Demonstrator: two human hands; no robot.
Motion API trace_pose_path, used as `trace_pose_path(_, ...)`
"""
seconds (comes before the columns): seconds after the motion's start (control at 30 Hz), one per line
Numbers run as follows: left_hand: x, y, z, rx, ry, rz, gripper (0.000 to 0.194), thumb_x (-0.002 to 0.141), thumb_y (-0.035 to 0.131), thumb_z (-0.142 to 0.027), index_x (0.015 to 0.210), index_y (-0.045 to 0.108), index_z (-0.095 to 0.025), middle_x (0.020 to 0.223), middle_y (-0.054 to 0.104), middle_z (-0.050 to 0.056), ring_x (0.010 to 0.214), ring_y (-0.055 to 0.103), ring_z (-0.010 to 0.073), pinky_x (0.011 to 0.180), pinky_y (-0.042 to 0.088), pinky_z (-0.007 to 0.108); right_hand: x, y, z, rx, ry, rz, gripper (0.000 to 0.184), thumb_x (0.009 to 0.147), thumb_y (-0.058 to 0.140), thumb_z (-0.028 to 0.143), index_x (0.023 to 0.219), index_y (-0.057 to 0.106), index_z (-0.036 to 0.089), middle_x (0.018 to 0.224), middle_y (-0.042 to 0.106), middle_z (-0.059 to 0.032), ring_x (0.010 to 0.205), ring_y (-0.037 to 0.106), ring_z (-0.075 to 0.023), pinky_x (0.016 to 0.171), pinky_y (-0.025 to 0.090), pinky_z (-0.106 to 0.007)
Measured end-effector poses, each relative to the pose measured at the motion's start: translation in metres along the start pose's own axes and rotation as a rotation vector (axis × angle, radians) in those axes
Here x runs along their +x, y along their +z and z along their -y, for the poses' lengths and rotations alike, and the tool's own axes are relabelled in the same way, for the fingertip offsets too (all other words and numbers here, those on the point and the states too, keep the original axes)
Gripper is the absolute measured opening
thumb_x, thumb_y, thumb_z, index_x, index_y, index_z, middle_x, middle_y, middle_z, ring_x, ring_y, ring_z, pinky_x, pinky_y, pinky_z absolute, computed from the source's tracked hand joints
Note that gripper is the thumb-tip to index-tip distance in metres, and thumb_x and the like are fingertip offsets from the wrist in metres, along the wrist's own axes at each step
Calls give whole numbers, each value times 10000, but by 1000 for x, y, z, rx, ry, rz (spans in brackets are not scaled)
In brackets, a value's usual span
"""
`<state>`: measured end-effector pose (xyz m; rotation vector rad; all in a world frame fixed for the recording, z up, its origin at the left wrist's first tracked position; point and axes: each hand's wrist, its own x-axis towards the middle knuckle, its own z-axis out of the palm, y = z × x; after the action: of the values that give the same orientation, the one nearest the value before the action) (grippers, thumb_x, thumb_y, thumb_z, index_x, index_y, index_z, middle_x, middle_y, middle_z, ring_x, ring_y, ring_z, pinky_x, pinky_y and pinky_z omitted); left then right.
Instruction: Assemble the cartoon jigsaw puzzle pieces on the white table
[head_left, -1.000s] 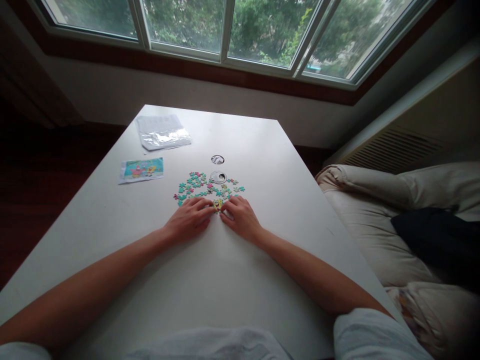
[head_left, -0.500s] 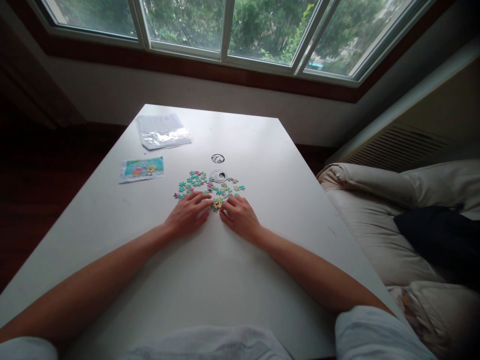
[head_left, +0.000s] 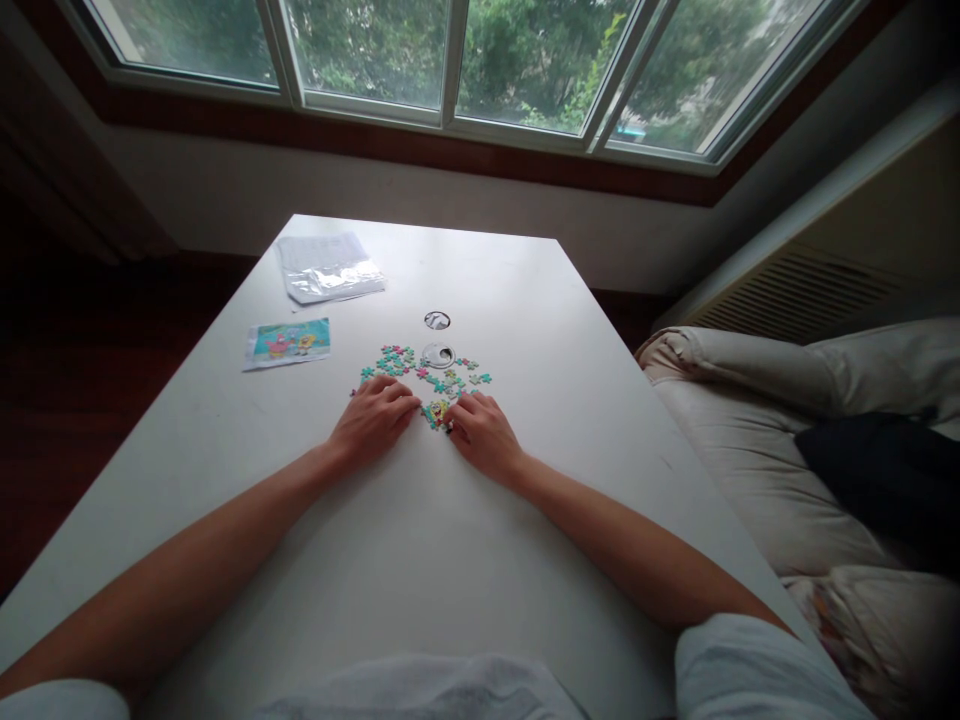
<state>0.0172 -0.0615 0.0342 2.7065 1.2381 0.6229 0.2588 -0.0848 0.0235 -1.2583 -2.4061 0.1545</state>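
A small joined patch of jigsaw puzzle pieces (head_left: 435,414), with a yellow cartoon face on it, lies flat on the white table between my hands. My left hand (head_left: 375,415) rests at the patch's left side, fingers curled together and their tips by its edge; whatever they hold is hidden. At the right edge, my right hand (head_left: 482,430) is closed with thumb and fingers pinched, and a small dark bit of a piece shows by the thumb. Beyond my hands, several loose puzzle pieces (head_left: 394,362), mostly teal, green and pink, lie scattered.
Two round flat discs (head_left: 437,320) lie beyond the pieces. To the left are a printed cartoon picture (head_left: 291,344) and a clear plastic bag (head_left: 330,270) with paper. A beige sofa (head_left: 720,430) stands along the right side of the white table (head_left: 450,560), with a window beyond.
My left hand has drawn slightly left, away from the joined patch, uncovering more of its left side. My right hand has shifted slightly right. The view has tilted a little.
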Motion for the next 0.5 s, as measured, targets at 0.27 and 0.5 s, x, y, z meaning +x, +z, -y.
trace_pose_path(0.27, 0, 1, 6, 23, -95, -17, 237, 948, 570, -276, 1129, 719, -243, 1047, 675, 71, 1031, 540, 260, 948, 458, 439, -1, 1, -1, 18, 0, -3, 156, 881, 585, 126, 968, 659, 233, 978, 637, -67, 996, 508, -242, 904, 378, -379)
trace_pose_path(0.5, 4, 2, -4, 5, -178, -39, 176, 918, 615, -316, 1030, 736, -254, 1010, 669, 64, 1014, 544, 269, 936, 446, 451, 0, 0, 1, 24, -12, 10, 151, 894, 581, 136, 975, 664, 233, 982, 646, -67, 1012, 511, -243, 907, 376, -384)
